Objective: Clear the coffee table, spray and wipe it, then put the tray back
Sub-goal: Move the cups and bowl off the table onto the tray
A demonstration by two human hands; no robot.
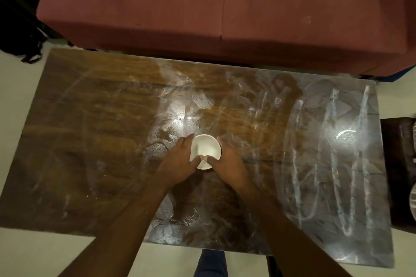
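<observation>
White bowl (206,147) sits between both hands, near the middle of the coffee table (90,141). Left hand (180,159) cups its left side and right hand (227,162) its right, fingers curled round the wall, thumbs almost meeting on the near rim. Resting or lifted: cannot tell. Bowl round, plain, looks empty. Tabletop is glossy brown wood, streaked with whitish smears, heaviest toward its right end. Red sofa (157,7) lies beyond the table's far edge.

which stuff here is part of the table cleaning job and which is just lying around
Part of the job:
- coffee table, its top streaked with smears
- white bowl, held by the left hand and right hand

Just lying about:
- red sofa behind the table
- black bag on the floor
- dark side table at the right edge
</observation>
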